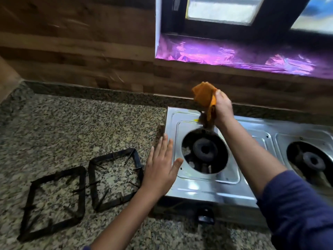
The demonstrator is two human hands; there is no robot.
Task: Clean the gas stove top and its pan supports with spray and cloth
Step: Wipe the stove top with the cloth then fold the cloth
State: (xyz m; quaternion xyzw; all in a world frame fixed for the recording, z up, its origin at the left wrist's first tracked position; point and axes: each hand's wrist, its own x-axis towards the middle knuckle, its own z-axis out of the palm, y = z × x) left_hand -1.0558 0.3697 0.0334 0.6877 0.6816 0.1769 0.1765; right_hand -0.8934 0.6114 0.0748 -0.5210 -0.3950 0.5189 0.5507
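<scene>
Ahead of you runs a wall (81,42) clad in brown wood-grain panels, streaked with a few pale scratches. Below it lies a speckled granite countertop (72,123) in grey, black and beige, with a low granite strip (108,92) along the back edge where it meets the wall. To your upper right is a window (221,9) in a dark frame, its panes bright with daylight. Its sill (234,55) is covered with crinkled, shiny purple foil that catches the light.

Speckled granite counter (72,123), wood-panelled wall (81,42), dark-framed window (225,8) above purple foil-lined sill (234,55)
</scene>
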